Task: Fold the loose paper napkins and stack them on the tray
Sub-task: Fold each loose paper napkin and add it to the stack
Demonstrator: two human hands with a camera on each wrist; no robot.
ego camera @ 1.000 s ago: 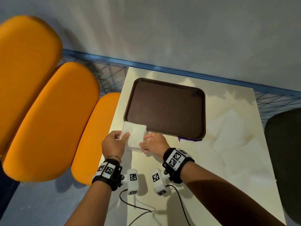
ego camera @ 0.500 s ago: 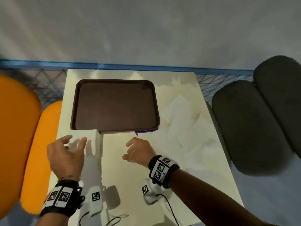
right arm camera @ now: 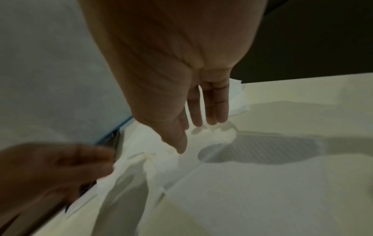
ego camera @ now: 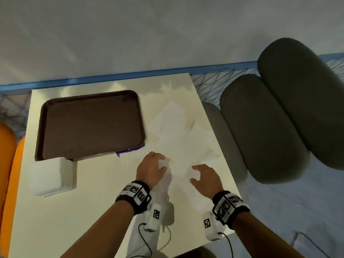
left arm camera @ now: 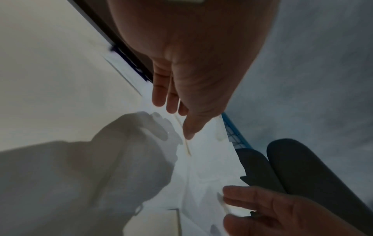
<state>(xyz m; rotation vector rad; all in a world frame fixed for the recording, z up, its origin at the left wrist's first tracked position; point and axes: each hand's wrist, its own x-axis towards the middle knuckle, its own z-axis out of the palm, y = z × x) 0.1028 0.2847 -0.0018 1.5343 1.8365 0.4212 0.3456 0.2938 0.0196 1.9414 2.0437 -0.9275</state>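
The brown tray [ego camera: 89, 123] sits bare at the back left of the cream table [ego camera: 83, 211]. A folded white napkin [ego camera: 47, 178] lies on the table just in front of the tray's near left corner, with no hand on it. Several loose napkins [ego camera: 175, 127] overlap on the table to the right of the tray. My left hand [ego camera: 161, 163] hovers over their near edge with its fingers extended [left arm camera: 181, 111]. My right hand [ego camera: 200, 171] is a little to the right, fingers straight and pointing down at a napkin [right arm camera: 212, 135]. Neither hand visibly holds anything.
Dark grey cushioned seats [ego camera: 270, 127] stand close along the table's right edge, and orange seats [ego camera: 9, 155] along its left. A blue rail [ego camera: 130, 76] and a grey wall run behind. Purple tape [ego camera: 128, 151] marks the tray's near right corner.
My left hand let go of the folded napkin, which now lies in front of the tray. Both hands moved right to the loose napkins, and my view turned right.
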